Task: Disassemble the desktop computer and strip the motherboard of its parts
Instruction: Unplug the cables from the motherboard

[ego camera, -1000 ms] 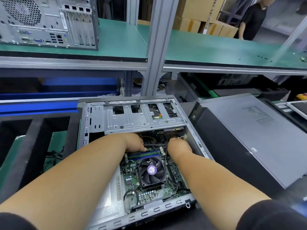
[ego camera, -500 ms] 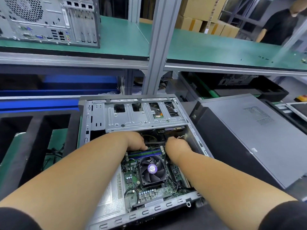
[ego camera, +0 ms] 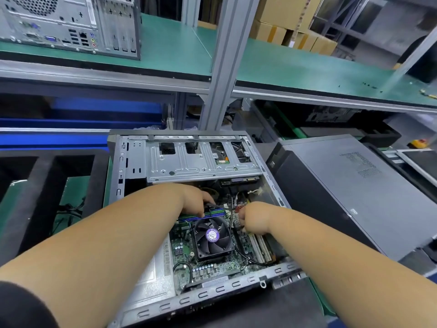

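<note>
The open desktop case lies on its side in front of me, its motherboard exposed. A black CPU fan with a purple sticker sits mid-board, and blue and green memory sticks lie just behind it. My left hand reaches in over the memory sticks, thumb on them, fingers curled round a black cable plug. My right hand is right of the fan, fingers curled down among black cables near the white slots. Its fingertips are hidden.
A metal drive cage spans the back of the case. A closed grey computer case lies close on the right. Black foam trays stand left. Another computer case stands on the green upper shelf, with cardboard boxes behind.
My right hand has drawn back from the rear corner of the case to the board beside the fan. My left hand has stayed at the memory sticks.
</note>
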